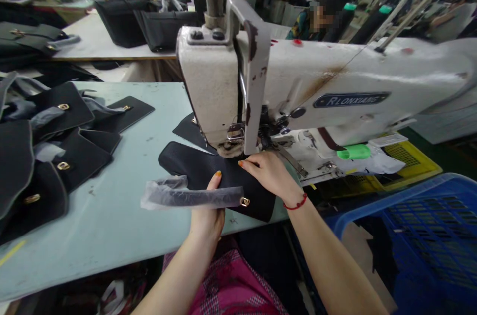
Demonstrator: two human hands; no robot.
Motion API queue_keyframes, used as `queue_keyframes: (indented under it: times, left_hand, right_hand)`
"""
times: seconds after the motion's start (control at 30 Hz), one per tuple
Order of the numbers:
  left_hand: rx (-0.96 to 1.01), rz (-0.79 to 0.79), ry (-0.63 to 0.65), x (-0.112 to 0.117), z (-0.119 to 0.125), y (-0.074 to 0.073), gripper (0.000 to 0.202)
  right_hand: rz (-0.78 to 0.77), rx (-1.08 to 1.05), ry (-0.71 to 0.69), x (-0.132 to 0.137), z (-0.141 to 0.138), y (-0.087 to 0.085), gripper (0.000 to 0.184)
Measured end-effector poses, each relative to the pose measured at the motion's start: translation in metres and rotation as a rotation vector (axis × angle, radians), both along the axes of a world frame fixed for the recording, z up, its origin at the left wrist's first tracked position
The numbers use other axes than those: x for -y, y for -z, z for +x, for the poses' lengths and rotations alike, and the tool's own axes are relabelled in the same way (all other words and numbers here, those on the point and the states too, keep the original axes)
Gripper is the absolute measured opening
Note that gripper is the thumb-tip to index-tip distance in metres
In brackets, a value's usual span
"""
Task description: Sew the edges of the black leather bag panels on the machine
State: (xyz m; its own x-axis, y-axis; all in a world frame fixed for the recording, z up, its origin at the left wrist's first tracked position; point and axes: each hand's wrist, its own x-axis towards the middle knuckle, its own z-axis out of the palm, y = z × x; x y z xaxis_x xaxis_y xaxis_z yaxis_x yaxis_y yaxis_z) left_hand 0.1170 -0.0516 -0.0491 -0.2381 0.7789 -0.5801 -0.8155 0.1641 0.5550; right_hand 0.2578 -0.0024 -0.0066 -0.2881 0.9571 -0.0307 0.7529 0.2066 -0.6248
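Observation:
A black bag panel (197,166) lies under the head of a white sewing machine (219,81). Its handle (208,197) is wrapped in clear plastic and ends in a gold ring. My left hand (210,215) grips the panel's near edge beneath the handle, thumb on top and fingers underneath. Close to the needle area, my right hand (270,171) has thumb and forefinger pinched at the panel's upper edge. The machine head hides the needle and part of the panel. Behind it lies another black panel (190,128).
Several black panels with wrapped handles (74,156) are heaped on the left of the pale table (122,225). At the right stand a blue plastic basket (410,181) and a yellow crate (421,158). Black bags (121,19) fill a table behind; a person (316,19) sits beyond the machine.

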Motion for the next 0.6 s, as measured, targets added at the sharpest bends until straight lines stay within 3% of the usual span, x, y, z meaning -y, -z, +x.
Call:
queue_keyframes:
  times: [0.2,0.4,0.6]
  left_hand:
    - [-0.078,-0.005,0.029,-0.004,-0.005,-0.002,0.036]
    - [-0.132,-0.021,0.100,-0.016,-0.023,0.006,0.036]
    - [-0.224,-0.004,0.274,-0.035,-0.051,0.003,0.027]
  right_hand:
    - [0.021,-0.065,0.020,0.000,-0.001,0.007,0.041]
    - [-0.021,-0.166,0.016,0.003,-0.005,0.019,0.041]
    - [-0.065,-0.365,0.072,0.013,-0.015,0.032,0.044]
